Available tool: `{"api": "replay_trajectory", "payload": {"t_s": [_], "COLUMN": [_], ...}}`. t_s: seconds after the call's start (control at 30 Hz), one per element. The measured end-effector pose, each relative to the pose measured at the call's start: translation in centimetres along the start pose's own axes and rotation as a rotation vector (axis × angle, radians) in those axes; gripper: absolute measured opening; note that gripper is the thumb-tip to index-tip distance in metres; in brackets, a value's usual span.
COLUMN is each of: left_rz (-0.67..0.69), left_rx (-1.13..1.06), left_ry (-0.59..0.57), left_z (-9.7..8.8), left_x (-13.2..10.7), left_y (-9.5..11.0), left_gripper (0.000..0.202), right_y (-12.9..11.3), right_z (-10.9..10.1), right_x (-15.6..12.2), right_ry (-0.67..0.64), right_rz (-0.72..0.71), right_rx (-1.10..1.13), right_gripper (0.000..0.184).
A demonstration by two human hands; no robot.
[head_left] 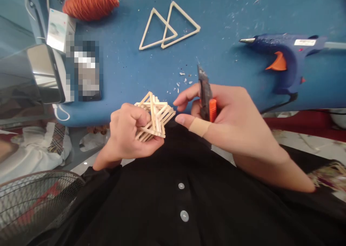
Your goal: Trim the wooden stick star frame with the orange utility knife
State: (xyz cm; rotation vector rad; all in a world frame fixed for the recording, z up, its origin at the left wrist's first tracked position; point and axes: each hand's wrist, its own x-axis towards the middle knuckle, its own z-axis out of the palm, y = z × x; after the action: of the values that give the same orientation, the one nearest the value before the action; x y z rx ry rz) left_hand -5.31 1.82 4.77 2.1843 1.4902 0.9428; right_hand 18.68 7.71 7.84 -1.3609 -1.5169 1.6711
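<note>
Left hand [129,136] is clenched around a small stick block [155,116] of pale wood, thin sticks glued in crossed layers, gripped at its lower left with fingers curled over the top and thumb beneath. The stick block sits in the air between the two hands, above the black buttoned shirt [183,188] and just short of the near edge of the blue desk [129,65]. Its longer sticks run on a diagonal, from the left palm up and out toward the right hand [235,123]; the free corner faces right. Right hand grasps a utility knife [205,94], dark grey with an orange slider, pinned against the middle fingers with the blade pointing away from the body. Right forefinger and thumb are stretched leftward, tips just beside the free corner; contact cannot be told. A tan plaster [200,127] wraps the right thumb. The block looks light, open and uneven at the ends. Beyond the right hand lies a blue glue gun [283,56] with an orange trigger; beyond both hands, two linked triangles of sticks [169,27] and pale wood flecks [183,78]; far beyond the left hand, an orange yarn skein [90,4].
</note>
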Motion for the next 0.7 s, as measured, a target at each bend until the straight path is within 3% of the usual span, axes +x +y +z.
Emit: {"api": "replay_trajectory", "payload": {"t_s": [0.13, 0.3, 0.47, 0.6, 0.7], "left_rz": [0.082, 0.068, 0.0, 0.009, 0.01], "left_rx": [-0.041, -0.093, -0.156, -0.229, -0.12], "left_ry": [-0.026, -0.058, -0.155, -0.135, -0.146], "left_z": [0.0, -0.1, -0.1, 0.0, 0.2], "left_x": [0.4, -0.3, -1.2, -1.4, -1.6], "left_y": [0.8, 0.9, 0.5, 0.6, 0.6], "left_gripper": [0.059, 0.062, 0.067, 0.064, 0.066], "right_y": [0.6, 0.9, 0.6, 0.5, 0.6], "right_z": [0.5, -0.1, -0.4, -0.2, 0.1], "right_x": [0.0, -0.5, -0.8, -1.1, -1.4], "right_ry": [0.004, 0.008, -0.069, -0.084, -0.059], "right_rz": [0.012, 0.007, 0.05, 0.064, 0.07], "right_rx": [0.055, 0.065, 0.105, 0.144, 0.171], "right_gripper": [0.018, 0.03, 0.033, 0.031, 0.029]}}
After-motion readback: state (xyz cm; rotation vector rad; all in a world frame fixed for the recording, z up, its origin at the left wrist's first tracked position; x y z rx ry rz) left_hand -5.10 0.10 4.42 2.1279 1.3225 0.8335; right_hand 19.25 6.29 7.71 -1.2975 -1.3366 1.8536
